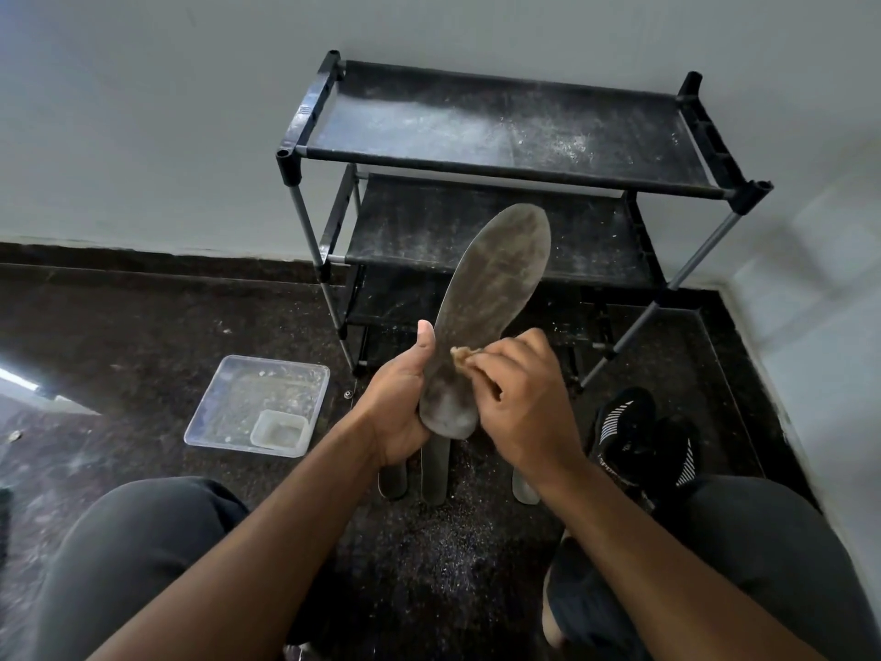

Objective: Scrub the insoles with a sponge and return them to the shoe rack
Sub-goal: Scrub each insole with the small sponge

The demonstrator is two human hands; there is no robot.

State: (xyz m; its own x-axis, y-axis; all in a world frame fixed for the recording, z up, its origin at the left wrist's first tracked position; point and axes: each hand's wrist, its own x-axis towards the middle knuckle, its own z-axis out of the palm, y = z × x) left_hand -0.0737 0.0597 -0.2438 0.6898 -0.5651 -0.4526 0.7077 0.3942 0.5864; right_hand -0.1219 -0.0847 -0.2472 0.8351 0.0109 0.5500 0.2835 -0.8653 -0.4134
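Note:
A worn grey insole (491,288) stands nearly upright in front of me, toe end up. My left hand (400,403) grips its heel end, thumb along the left edge. My right hand (519,398) presses a small tan sponge (461,356) against the insole's lower right side. Behind it stands the black shoe rack (515,174), its fabric shelves dusty and bare. The ends of three more insoles (435,474) lie on the dark floor below my hands, mostly hidden.
A clear plastic tray (257,403) with a small tub in it sits on the floor at the left. Black sneakers (639,436) lie at the right near my knee. White walls close the corner behind and right of the rack.

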